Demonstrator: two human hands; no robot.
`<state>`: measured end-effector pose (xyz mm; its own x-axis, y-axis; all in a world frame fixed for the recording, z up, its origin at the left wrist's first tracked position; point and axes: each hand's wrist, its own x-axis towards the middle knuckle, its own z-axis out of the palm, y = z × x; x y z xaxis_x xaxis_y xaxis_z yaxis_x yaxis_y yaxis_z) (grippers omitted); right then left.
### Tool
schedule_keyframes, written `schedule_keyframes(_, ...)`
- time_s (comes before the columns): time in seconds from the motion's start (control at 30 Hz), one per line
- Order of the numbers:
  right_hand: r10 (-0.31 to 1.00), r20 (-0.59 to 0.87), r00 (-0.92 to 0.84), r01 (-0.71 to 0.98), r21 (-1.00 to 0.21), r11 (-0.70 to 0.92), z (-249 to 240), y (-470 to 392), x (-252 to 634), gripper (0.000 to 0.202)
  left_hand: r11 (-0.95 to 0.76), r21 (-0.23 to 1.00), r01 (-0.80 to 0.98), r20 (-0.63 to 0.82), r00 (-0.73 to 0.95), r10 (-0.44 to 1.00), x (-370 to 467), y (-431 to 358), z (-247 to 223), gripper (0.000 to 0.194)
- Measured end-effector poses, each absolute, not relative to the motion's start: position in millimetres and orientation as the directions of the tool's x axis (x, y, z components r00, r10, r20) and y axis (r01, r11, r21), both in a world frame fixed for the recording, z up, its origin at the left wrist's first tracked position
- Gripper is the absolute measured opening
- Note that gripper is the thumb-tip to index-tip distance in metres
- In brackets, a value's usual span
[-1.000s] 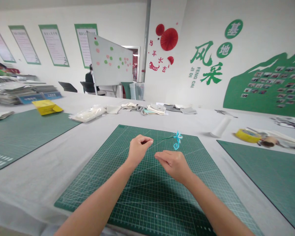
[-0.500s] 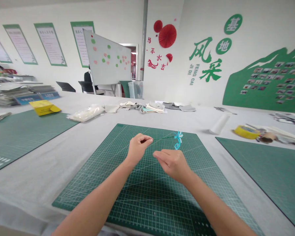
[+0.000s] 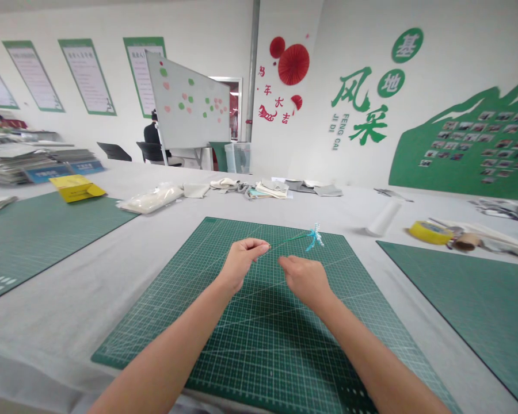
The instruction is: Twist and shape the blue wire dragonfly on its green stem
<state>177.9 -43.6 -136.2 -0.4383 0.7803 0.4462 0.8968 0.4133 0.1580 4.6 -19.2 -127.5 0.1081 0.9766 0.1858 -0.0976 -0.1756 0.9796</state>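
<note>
My left hand (image 3: pixel 243 263) is pinched on the thin end of a green wire stem (image 3: pixel 297 237). At the stem's far end is a blue and white craft flower (image 3: pixel 314 237), held out to the right above the green cutting mat (image 3: pixel 259 356). My right hand (image 3: pixel 307 280) is closed just below the stem, thumb and fingers together. Whatever those right fingers grip is too small or hidden to make out.
Cutting mats lie left (image 3: pixel 47 236) and right (image 3: pixel 466 293). A yellow box (image 3: pixel 76 188) and a plastic-wrapped pack (image 3: pixel 151 198) sit at the left. Fabric scraps (image 3: pixel 271 188) lie behind; a yellow tape roll (image 3: pixel 430 232) stands right. A person (image 3: pixel 152 132) sits beyond the table.
The flower has turned about its stem, so its curled blue part no longer hangs down the same way. My right hand has shifted slightly up and to the right; my left hand has barely moved.
</note>
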Motion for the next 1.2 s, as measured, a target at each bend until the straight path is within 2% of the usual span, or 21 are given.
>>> schedule_keyframes(0.3,0.815,0.474,-0.332,0.943,0.198,0.269,-139.1,-40.5,179.2,0.019,-0.067,0.977,-0.203,0.122,0.268,0.956,10.1,-25.8,-125.4,0.022)
schedule_keyframes(0.53,0.807,0.498,-0.317,0.948,0.181,0.261,-142.3,-37.4,181.3,0.018,-0.041,0.979,-0.202,0.104,0.314,0.944,14.6,-29.1,-125.9,0.022)
schedule_keyframes(0.87,0.724,0.527,-0.444,0.892,0.181,0.415,-148.4,-44.3,168.5,0.015,-0.148,0.975,-0.168,0.154,0.025,0.988,9.2,-20.6,-129.2,0.024)
schedule_keyframes(1.03,0.636,0.568,-0.523,0.832,0.178,0.525,-144.2,-53.8,161.7,0.017,-0.239,0.971,-0.031,0.235,-0.102,0.967,5.1,-16.1,-131.2,0.019)
schedule_keyframes(1.2,0.530,0.619,-0.580,0.767,0.194,0.612,-137.7,-61.5,158.3,0.018,-0.340,0.923,0.182,0.360,-0.087,0.929,3.5,-13.7,-134.8,0.015)
